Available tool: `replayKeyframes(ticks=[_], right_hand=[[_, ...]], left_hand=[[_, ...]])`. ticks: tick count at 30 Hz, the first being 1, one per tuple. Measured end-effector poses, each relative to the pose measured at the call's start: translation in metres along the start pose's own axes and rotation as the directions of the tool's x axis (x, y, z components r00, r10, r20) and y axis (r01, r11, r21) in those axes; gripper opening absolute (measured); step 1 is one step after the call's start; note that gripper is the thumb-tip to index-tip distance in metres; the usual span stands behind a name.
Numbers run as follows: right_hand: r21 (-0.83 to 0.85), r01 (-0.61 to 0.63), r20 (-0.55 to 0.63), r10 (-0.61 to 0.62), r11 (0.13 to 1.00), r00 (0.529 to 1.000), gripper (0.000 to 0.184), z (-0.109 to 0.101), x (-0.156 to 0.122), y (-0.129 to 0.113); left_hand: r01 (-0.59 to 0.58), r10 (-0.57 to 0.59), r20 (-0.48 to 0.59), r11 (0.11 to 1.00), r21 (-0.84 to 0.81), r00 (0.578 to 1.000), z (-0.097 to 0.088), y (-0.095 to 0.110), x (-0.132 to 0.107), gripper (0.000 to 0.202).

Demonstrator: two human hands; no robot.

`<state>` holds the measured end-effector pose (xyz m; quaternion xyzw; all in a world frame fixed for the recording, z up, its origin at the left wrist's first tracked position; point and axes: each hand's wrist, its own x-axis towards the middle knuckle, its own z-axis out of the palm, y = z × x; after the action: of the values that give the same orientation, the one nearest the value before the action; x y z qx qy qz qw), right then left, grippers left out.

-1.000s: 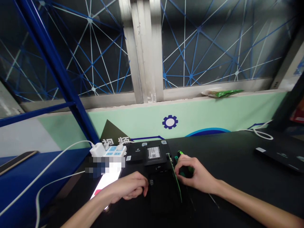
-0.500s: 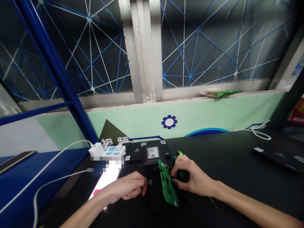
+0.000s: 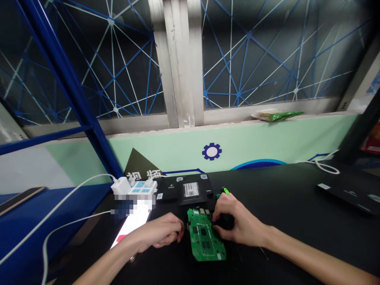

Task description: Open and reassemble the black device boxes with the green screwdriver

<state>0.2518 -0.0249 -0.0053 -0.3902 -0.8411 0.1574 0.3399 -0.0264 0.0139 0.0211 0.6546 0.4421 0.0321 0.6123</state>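
Observation:
A green circuit board (image 3: 204, 239) with dark chips and metal ports lies face up in front of me, over a black surface whose outline is hard to make out. My right hand (image 3: 237, 219) pinches its right edge between thumb and fingers. Beside the board's left edge, my left hand (image 3: 168, 230) is closed with its fingers curled down; what they hold, if anything, is hidden. Behind my right hand shows the bright green and black end of a tool (image 3: 225, 190). Whether that hand touches the tool, I cannot tell.
Black device casings (image 3: 190, 190) with labels rest beyond the board. Left of them sit a white power strip (image 3: 142, 187) with a charger and a glowing phone (image 3: 135, 225). Another black casing (image 3: 348, 196) and a white cable (image 3: 326, 168) are at right. A wall with windows closes the back.
The circuit board has tipped from nearly on edge to lying flatter, its chip side now facing up. My right hand has kept its grip on it. My left hand has hardly moved.

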Motion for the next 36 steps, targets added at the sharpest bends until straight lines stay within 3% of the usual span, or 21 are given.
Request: replayKeyframes(ticks=[36], right_hand=[[-0.129,-0.015,0.044,0.021,0.992,0.999,0.012,-0.0019,0.0014,-0.0096]], left_hand=[[-0.032,0.031,0.018,0.998,0.055,0.999,0.0041,0.0094,-0.0038,0.027]])
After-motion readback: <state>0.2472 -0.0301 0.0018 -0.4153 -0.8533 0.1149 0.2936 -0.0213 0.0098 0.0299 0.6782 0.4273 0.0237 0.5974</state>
